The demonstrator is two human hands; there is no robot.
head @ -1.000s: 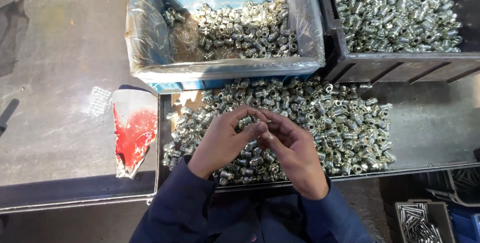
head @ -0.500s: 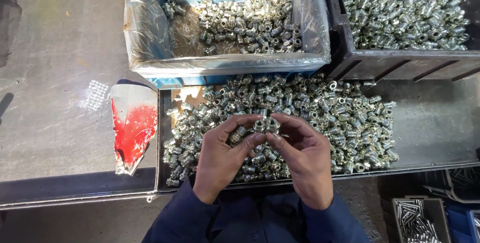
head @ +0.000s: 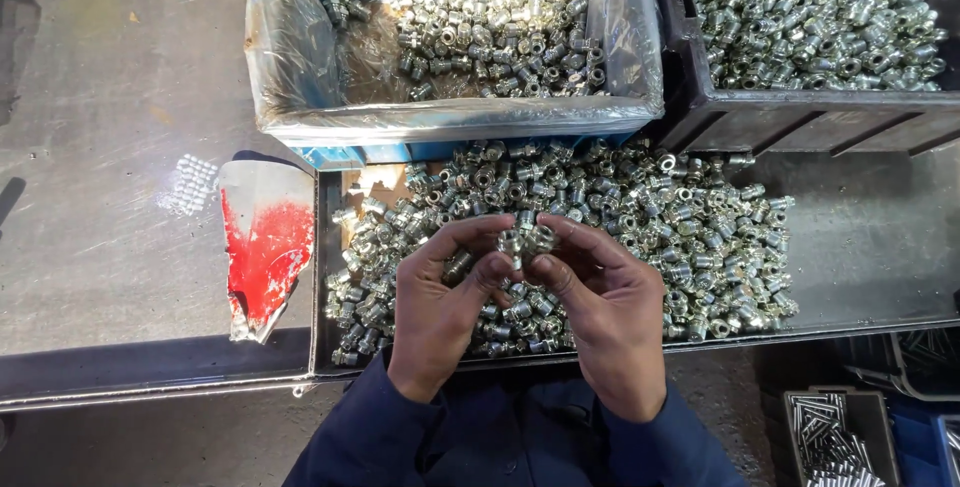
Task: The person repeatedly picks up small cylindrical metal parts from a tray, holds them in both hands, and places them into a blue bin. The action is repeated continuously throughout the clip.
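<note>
Dark blue sleeves [head: 500, 447] at 6 o'clock. Left hand [head: 440, 312] and right hand [head: 610, 322] are together, fingertips pinched on small silvery metal fittings [head: 525, 240] held between them, just above the loose pile of fittings [head: 640, 217] in the shallow tray [head: 860, 247]. At 9 o'clock of the tray, a red-and-white scrap [head: 262, 247] lies on the grey tabletop [head: 100, 147]. At 12 o'clock, a plastic-lined blue bin [head: 300, 77] holds more fittings. At 1–2 o'clock, a dark crate [head: 720, 122] is heaped with the same parts. At 4 o'clock, a small box of pins [head: 825, 437].
</note>
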